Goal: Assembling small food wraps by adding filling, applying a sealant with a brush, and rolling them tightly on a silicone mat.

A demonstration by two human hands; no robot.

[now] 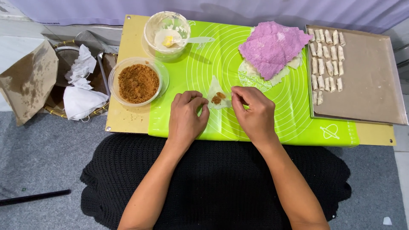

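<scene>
green mat (264, 115) on tabletop (128, 121); metal tray (370, 85) of rolls at right; tub of brown filling (137, 83) at left; left hand (186, 117) and right hand (252, 111) pinch the edges of a small wrapper (217, 94) bearing filling, mid-mat.

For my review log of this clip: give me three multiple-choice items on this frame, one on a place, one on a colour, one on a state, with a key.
1. Where is the tub of brown crumbs?
A. On the tray
B. Left of the wrapper, at the mat's left edge
C. On the floor

2. What colour is the mat?
A. Green
B. Blue
C. Red

3. How is the wrapper between the left hand and right hand?
A. Rolled shut
B. Lying open with brown filling on it
C. Bare, no filling

Key: 1 B, the tub sits beside the left hand, away from the tray. 2 A, the mat is bright green. 3 B, filling shows on the open sheet.
</scene>
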